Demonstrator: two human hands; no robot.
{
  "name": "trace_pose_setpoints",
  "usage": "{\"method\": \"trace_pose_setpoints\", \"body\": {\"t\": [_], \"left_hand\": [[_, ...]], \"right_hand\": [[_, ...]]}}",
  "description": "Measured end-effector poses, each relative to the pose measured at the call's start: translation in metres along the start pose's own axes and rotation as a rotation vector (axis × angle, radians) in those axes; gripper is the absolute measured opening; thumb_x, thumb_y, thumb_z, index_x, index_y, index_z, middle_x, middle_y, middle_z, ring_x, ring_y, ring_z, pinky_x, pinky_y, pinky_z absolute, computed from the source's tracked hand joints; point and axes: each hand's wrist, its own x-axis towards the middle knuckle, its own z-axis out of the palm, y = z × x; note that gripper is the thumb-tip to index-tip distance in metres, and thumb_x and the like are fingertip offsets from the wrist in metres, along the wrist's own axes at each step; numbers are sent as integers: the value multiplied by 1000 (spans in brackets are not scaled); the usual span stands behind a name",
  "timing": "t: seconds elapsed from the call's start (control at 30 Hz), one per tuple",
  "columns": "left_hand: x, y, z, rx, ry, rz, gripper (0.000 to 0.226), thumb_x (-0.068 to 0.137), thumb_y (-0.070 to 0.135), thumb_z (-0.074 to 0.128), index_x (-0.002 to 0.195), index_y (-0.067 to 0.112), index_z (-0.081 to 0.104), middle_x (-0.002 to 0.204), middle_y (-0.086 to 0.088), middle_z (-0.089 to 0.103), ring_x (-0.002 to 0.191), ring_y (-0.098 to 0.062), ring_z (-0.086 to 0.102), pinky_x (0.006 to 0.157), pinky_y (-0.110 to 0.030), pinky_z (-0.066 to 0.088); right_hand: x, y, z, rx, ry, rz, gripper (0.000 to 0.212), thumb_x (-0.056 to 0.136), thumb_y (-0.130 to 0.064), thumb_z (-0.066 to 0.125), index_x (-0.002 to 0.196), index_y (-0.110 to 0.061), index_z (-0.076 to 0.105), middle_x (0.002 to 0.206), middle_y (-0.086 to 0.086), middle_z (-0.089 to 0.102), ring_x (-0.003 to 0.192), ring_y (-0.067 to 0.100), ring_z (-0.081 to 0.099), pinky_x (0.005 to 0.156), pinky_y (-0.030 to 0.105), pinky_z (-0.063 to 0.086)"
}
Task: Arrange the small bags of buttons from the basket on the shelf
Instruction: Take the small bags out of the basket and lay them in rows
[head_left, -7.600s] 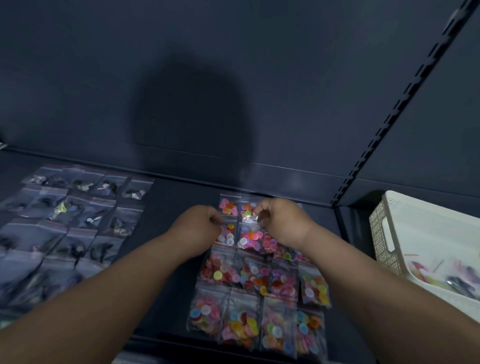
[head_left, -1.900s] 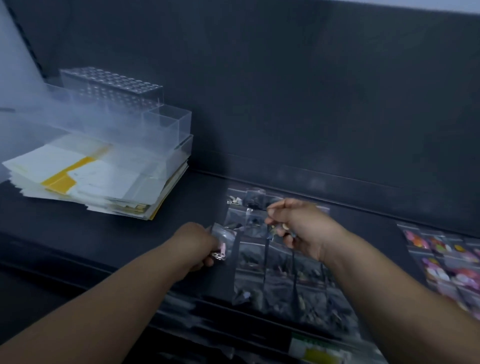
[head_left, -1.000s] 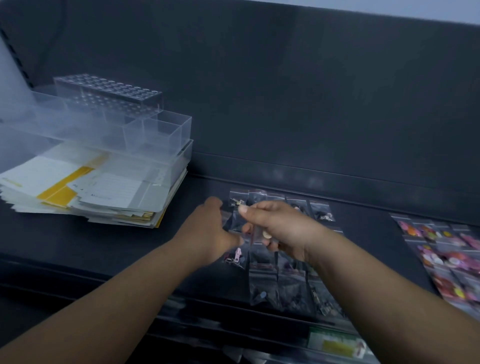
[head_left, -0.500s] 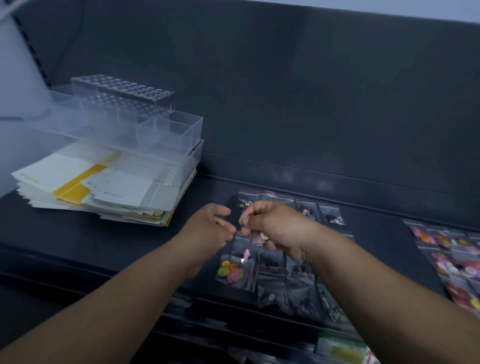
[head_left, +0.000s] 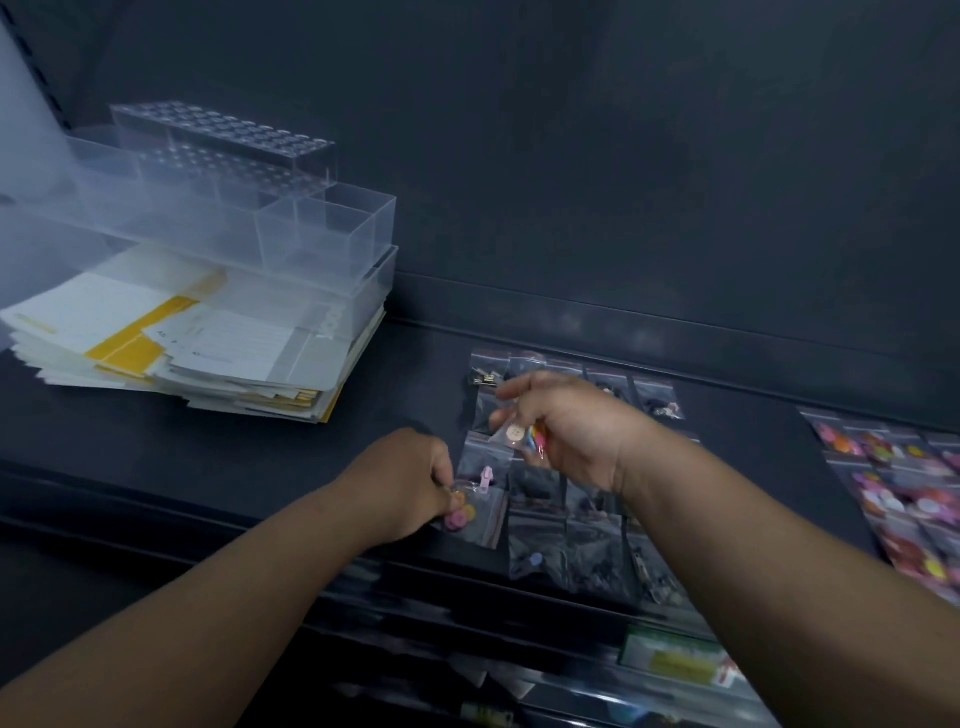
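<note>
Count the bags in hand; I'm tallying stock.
2: left bag, pinched by left hand on the shelf; right bag, held up by right hand. More may hide there.

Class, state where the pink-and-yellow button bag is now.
Head view: the pink-and-yellow button bag sits at the dark bags' left edge on the shelf, gripped by the left hand, below a pink zipper pull.

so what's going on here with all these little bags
A person is laying out small bags on a dark shelf. The left hand pinches a bag of coloured buttons lying at the left edge of a grid of bags with dark contents. The right hand holds a few small bags just above that grid. A block of colourful button bags lies further right, and a stack of papers under clear boxes sits to the left.
</note>
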Motion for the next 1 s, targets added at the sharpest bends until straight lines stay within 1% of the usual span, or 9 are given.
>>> {"method": "trace_pose_setpoints", "body": {"t": [0.1,0.23,0.33,0.4,0.5,0.6,0.7,0.83,1.0], "left_hand": [[0,-2,-8,-30,-32,-18,18,78,24,74,68,22,58,80,2,64,73,-10,57,60,-22,41],[-1,0,-35,-304,-61,-62,17,76,11,74,68,15,60,65,0,62,57,-8,54,54,-20,41],[4,13,-47,-629,36,-130,11,82,3,67,80,11,60,72,-8,63,59,-14,56,50,-23,45],[7,30,-45,-820,17,-165,13,84,-3,63,85,10,60,78,-9,64,63,-15,59,48,-21,50],[9,63,-34,-1006,-78,-168,21,82,-10,61,76,9,56,74,-8,65,63,-17,65,60,-26,55],[16,94,-18,-1050,-161,-133,15,82,-11,61,87,3,58,86,-15,66,72,-21,66,68,-29,56],[25,129,-1,-1063,-218,-131,19,85,-7,59,103,-2,58,96,-19,66,80,-24,64,63,-27,57],[32,183,21,-1050,-260,-109,8,88,-5,54,91,-1,60,85,-17,68,72,-22,64,56,-24,56],[48,249,58,-952,-265,-64,8,89,2,57,85,7,61,82,-11,70,71,-20,65,63,-28,55]], "right_hand": [[-4,5,-7,15,-50,-42,43,81,16,52,107,-18,56,88,6,62,62,12,55,49,21,42],[-12,7,-20,40,-52,-78,49,81,15,59,115,-19,52,78,2,59,60,8,61,51,19,50],[-19,5,-28,80,-3,-128,39,79,15,61,103,-16,58,77,2,61,66,11,62,54,19,51],[-25,5,-34,102,16,-179,33,76,15,64,92,-14,61,77,5,65,69,16,62,59,22,50],[-39,5,-47,131,92,-224,27,75,15,65,80,-11,59,70,7,66,62,18,60,54,22,46],[-55,8,-67,170,194,-265,29,74,14,67,71,-12,54,66,8,62,57,18,57,53,25,42],[-71,14,-96,209,253,-281,28,76,12,67,69,-12,53,67,9,62,60,19,57,58,28,43],[-92,24,-146,269,261,-255,25,82,13,60,72,-9,55,70,7,64,62,15,61,61,26,49],[-114,35,-222,267,312,-232,26,81,14,60,71,-10,54,67,6,64,58,15,61,58,25,51]]}}
